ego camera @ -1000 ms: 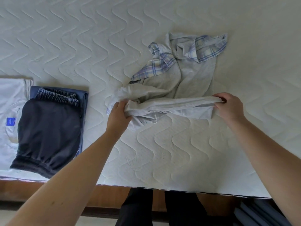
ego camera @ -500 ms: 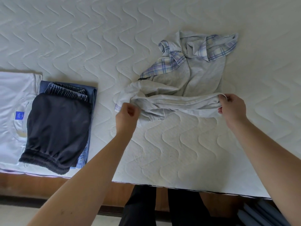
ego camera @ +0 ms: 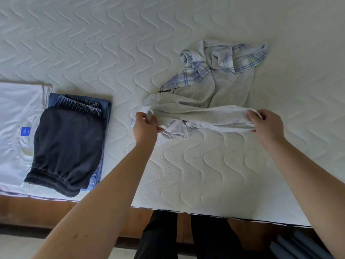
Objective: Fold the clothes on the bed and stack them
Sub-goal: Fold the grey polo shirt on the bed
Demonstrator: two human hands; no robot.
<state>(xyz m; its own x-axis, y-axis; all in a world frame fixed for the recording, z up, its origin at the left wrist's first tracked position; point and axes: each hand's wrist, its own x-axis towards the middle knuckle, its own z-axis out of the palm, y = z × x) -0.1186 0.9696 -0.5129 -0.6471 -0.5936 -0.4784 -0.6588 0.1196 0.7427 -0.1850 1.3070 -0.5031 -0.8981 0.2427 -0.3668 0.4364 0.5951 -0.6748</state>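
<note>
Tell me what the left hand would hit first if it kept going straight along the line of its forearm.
The left hand already grips the pale shirt; beyond it probably only mattress, though depth is unclear.

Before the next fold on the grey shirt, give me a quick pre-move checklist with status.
1. Left hand grips the near-left end of the grey shirt: ok.
2. Right hand grips the near-right end of the hem: ok.
3. Hem pulled straight between the hands: ok on the right; bunched by the left hand, not ok.
4. Shirt body flat: not ok; the plaid-lined collar is crumpled and the left side is twisted.
5. Bare mattress in front of the shirt to lay it out: ok.
6. Stack to the left ready: dark shorts lie on the jeans, beside a white T-shirt: ok.
</note>
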